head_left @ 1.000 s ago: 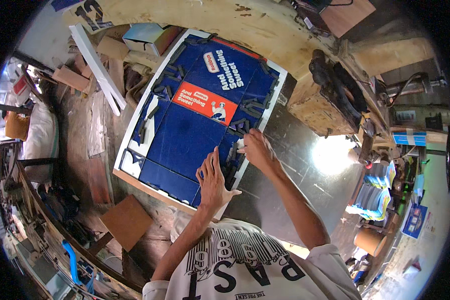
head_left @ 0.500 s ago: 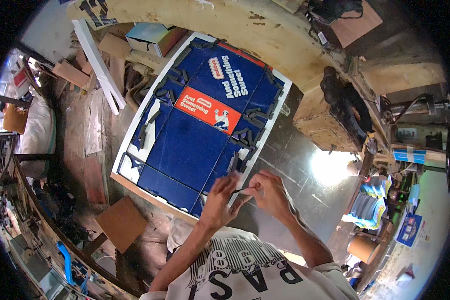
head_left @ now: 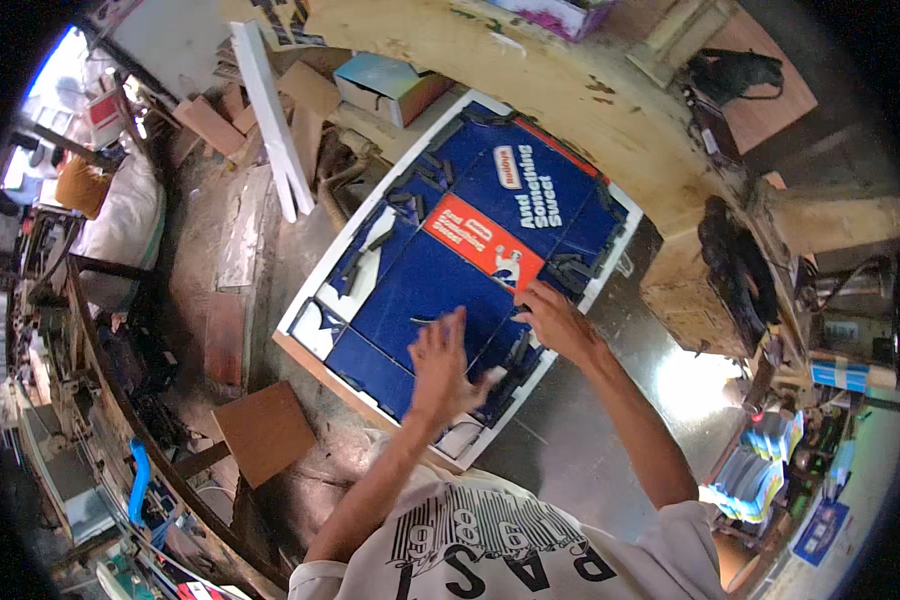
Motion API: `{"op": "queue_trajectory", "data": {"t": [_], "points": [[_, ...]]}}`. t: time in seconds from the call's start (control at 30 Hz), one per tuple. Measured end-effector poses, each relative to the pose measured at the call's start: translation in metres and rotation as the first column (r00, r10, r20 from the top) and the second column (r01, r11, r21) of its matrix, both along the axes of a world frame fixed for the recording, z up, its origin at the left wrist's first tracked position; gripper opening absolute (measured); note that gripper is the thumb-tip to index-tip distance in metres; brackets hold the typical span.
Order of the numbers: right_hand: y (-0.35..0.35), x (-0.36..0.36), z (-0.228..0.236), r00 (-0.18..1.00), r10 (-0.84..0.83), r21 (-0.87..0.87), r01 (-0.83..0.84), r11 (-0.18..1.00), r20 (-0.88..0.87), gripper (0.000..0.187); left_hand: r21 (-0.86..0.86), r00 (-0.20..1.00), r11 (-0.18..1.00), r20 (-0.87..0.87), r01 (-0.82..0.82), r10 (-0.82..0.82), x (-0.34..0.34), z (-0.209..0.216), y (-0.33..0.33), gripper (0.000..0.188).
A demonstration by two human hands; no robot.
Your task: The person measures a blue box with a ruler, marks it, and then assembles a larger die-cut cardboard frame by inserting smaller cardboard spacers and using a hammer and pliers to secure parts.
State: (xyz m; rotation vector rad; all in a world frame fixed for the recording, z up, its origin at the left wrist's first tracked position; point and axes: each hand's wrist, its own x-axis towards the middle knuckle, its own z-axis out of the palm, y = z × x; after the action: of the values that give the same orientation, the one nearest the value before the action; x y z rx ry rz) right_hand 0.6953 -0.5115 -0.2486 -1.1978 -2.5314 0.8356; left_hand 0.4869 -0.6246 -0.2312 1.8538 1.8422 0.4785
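Observation:
A large printed cardboard sheet, dark blue with a red panel and white lettering, lies before me on a white-edged stack. My left hand hovers over its near half, fingers spread and holding nothing. A thin dark sliver shows just beyond those fingertips; whether it lies on the sheet or is in the air I cannot tell. My right hand is over the right side of the sheet with thumb and fingers pinched. What sits in that pinch is hidden. Short dark strips are scattered along the sheet's edges, several below the right hand.
A pale worn beam curves past the far side. A small colourful box and long white strips stand at the far left. A brown square board is at the near left. Right of the stack stands a wooden block.
Both hands, together at the near edge with a dark strip between them, have moved forward over the sheet and apart. My left fingers have spread. The whole view has shifted, too.

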Motion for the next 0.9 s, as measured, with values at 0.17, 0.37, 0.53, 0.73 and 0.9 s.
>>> {"op": "queue_trajectory", "data": {"t": [0.17, 0.37, 0.53, 0.73, 0.9], "points": [[0.002, -0.009, 0.002, 0.999, 0.030, 0.035, -0.031, 0.999, 0.027, 0.025, -0.142, 0.999, 0.990, 0.042, 0.005, 0.001, 0.047, 0.011, -0.023, 0.137], [0.014, -0.012, 0.001, 0.993, 0.074, -0.073, -0.067, 0.995, 0.093, 0.029, -0.137, 0.999, 0.990, -0.050, -0.011, 0.004, 0.058, 0.007, -0.030, 0.140], [0.007, -0.012, -0.008, 0.997, 0.021, -0.026, -0.019, 0.999, 0.078, 0.032, -0.104, 0.996, 0.994, -0.089, -0.017, 0.008, 0.061, 0.009, -0.031, 0.140], [-0.009, 0.020, 0.010, 0.999, 0.000, -0.137, -0.005, 0.991, -0.037, 0.014, -0.156, 0.999, 0.988, -0.044, -0.008, 0.001, 0.060, 0.018, -0.030, 0.134], [-0.005, 0.035, 0.036, 0.873, -0.406, -0.194, 0.364, 0.911, -0.271, 0.014, -0.100, 1.000, 0.995, 0.006, 0.007, -0.006, 0.053, 0.004, -0.034, 0.137]]}}
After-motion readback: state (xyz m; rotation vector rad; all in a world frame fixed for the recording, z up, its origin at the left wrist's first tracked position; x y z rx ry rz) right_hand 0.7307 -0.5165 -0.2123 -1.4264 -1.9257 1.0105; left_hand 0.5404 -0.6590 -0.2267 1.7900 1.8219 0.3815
